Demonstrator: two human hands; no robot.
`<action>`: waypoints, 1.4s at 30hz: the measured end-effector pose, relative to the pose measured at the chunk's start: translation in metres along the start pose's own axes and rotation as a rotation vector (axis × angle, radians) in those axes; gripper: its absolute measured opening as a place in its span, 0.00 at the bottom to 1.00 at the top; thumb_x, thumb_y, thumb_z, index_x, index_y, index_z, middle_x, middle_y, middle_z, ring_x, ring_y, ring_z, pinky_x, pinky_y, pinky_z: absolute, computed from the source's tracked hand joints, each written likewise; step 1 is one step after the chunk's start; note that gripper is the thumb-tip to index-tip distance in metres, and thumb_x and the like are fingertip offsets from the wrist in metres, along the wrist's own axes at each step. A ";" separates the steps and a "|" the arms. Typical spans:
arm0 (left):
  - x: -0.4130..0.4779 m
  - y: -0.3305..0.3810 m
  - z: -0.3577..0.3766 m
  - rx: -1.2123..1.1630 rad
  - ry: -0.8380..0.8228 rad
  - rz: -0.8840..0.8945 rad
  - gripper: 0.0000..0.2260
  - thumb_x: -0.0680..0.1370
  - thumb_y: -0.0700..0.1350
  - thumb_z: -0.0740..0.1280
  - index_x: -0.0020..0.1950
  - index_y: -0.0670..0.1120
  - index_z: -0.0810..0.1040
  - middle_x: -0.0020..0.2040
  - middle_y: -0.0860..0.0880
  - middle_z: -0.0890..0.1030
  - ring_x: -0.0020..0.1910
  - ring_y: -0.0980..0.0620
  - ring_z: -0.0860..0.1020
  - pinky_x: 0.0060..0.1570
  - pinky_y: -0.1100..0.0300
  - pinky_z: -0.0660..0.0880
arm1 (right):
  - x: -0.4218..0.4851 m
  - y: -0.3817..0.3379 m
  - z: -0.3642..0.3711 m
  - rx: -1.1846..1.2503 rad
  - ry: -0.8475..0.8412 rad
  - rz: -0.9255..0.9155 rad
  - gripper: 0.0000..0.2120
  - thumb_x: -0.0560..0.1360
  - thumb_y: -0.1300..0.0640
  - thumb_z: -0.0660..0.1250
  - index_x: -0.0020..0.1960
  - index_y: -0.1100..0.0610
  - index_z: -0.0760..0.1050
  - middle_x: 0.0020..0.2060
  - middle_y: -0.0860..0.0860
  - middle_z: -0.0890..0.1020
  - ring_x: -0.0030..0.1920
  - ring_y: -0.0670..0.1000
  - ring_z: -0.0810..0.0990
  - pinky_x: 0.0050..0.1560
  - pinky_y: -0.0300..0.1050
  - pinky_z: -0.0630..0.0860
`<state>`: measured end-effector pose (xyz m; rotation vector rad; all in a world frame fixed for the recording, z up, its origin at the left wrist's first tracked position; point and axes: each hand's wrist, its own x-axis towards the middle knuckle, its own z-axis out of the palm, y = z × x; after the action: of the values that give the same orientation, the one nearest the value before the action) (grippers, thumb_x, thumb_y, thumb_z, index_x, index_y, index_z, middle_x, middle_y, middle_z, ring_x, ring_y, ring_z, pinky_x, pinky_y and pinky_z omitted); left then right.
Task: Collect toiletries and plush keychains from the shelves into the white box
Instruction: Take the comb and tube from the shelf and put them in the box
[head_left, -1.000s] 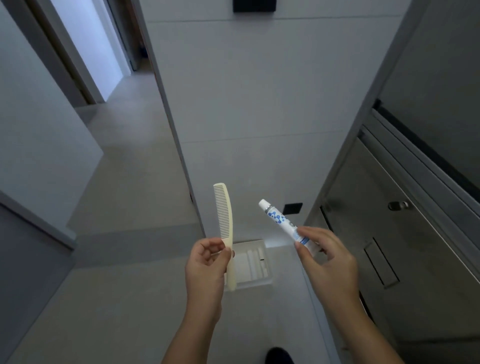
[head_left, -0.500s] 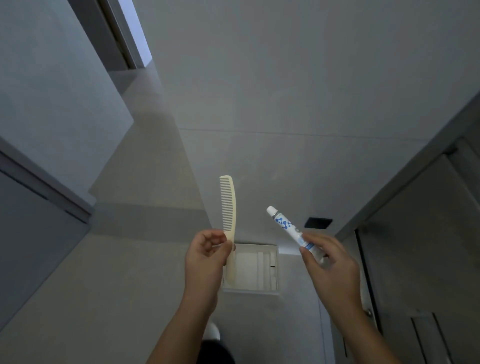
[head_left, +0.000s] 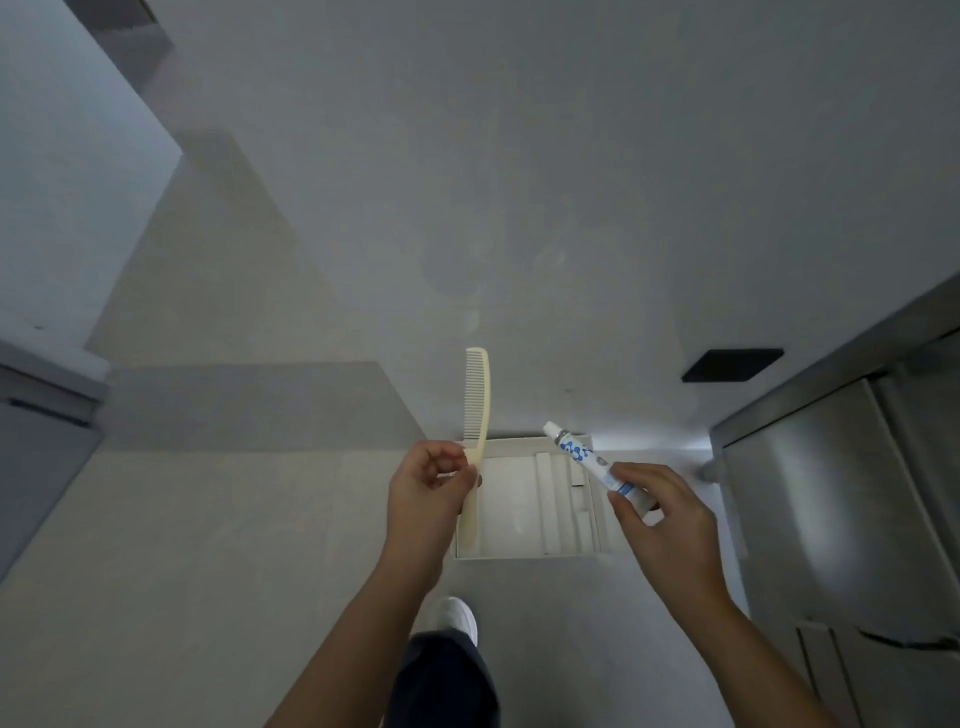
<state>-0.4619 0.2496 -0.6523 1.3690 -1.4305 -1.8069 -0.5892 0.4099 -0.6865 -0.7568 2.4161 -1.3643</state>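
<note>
Cream comb (head_left: 480, 405) was pinched upright in the left hand (head_left: 426, 488) grip, tube (head_left: 587, 460) was held aslant in the right hand (head_left: 660, 514) grip, both were raised above the white box (head_left: 519, 555), box was set on the floor (head_left: 208, 571).

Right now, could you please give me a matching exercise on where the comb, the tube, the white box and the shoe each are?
Things:
1. comb
2. tube
3. white box
4. shoe

Places:
A. open, at the foot of the wall
B. pinched in the right hand
C. on the person's foot
D. gripped in the left hand

Pairs: 1-D, 2-B, 3-A, 4-C.
</note>
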 end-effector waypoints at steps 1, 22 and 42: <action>0.014 -0.016 0.001 0.010 -0.013 -0.015 0.11 0.72 0.28 0.65 0.40 0.45 0.74 0.37 0.48 0.76 0.36 0.51 0.77 0.29 0.66 0.72 | 0.002 0.018 0.013 -0.010 -0.003 0.012 0.13 0.67 0.70 0.71 0.49 0.59 0.79 0.44 0.49 0.80 0.46 0.44 0.77 0.45 0.22 0.69; 0.181 -0.262 0.017 0.053 -0.160 -0.077 0.10 0.73 0.29 0.64 0.41 0.44 0.72 0.38 0.45 0.78 0.37 0.49 0.79 0.34 0.58 0.72 | 0.039 0.311 0.218 0.002 0.152 0.308 0.07 0.73 0.64 0.66 0.50 0.61 0.77 0.43 0.56 0.79 0.44 0.55 0.78 0.44 0.51 0.77; 0.187 -0.324 0.018 -0.044 -0.191 -0.168 0.12 0.71 0.29 0.66 0.36 0.47 0.75 0.35 0.46 0.79 0.34 0.51 0.81 0.35 0.56 0.73 | 0.068 0.368 0.267 0.025 0.168 0.542 0.10 0.72 0.68 0.65 0.53 0.67 0.76 0.49 0.63 0.81 0.45 0.56 0.78 0.46 0.42 0.72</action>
<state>-0.4828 0.2205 -1.0250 1.3605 -1.3956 -2.1134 -0.6357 0.3362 -1.1384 0.0367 2.4607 -1.2610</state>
